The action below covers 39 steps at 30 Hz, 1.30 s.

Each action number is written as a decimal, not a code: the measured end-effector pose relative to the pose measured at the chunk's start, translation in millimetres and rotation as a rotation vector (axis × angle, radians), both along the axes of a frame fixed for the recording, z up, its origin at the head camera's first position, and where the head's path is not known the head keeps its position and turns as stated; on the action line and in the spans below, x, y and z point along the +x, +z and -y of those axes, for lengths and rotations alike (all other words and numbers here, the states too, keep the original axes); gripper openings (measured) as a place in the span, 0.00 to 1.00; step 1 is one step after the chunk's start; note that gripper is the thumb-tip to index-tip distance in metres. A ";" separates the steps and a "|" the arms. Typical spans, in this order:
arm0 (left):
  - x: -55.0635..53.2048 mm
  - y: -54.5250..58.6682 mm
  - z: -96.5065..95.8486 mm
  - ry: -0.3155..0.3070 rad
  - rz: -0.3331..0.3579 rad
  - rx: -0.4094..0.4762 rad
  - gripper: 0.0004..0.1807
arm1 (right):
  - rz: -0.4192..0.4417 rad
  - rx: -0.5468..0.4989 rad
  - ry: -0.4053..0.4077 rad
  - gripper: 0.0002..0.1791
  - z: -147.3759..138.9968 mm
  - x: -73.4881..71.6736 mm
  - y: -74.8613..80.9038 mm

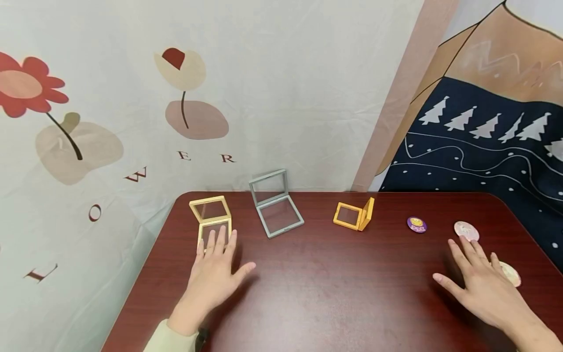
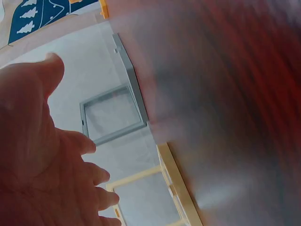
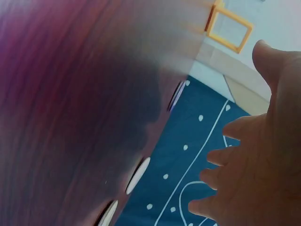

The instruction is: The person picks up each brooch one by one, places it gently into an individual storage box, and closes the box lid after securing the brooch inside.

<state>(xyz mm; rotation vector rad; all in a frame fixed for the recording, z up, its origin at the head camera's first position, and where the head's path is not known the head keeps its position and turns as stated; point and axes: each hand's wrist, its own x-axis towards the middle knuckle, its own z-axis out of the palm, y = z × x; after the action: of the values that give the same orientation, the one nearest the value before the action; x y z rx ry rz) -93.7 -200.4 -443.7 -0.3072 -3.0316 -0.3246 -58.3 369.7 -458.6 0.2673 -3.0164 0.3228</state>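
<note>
My left hand is spread over the table, fingers straight and thumb out, holding nothing. Its fingertips overlap the lower half of a pale yellow hinged display frame with clear film windows, which stands unfolded. In the left wrist view the palm hovers above the tabletop beside that frame. On the right, my other hand is likewise spread and holds nothing. Its fingers reach toward a round pinkish badge, and its outer side partly hides a cream round badge. A small purple badge lies farther back.
A larger grey hinged frame stands unfolded at the back, left of centre. Right of it is a small orange-yellow hinged frame, also unfolded. The dark red wooden table meets a printed cloth backdrop behind.
</note>
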 end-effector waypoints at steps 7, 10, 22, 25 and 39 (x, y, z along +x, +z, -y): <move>-7.6 3.3 15.5 0.063 0.039 0.017 0.47 | -0.011 0.017 -0.044 0.52 -14.6 -1.5 -3.1; -8.9 3.8 22.8 0.091 0.061 0.017 0.48 | 0.011 0.022 -0.072 0.53 -22.1 -5.0 -1.3; -16.4 9.1 37.2 0.217 0.155 0.067 0.49 | 0.193 0.065 -0.213 0.59 -64.3 -11.9 6.6; -17.7 10.2 42.2 0.244 0.163 0.073 0.50 | 0.160 0.059 -0.219 0.56 -70.5 -9.2 6.6; -31.3 11.0 62.4 0.298 0.222 0.053 0.48 | 0.195 0.081 -0.297 0.51 -92.0 -6.1 -0.4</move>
<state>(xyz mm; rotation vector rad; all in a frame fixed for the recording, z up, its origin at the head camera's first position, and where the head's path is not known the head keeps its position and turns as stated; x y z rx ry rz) -125.0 -262.8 -432.8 0.1980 -3.2111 -0.4407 -64.4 461.7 -459.0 -0.2198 -3.2003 0.2106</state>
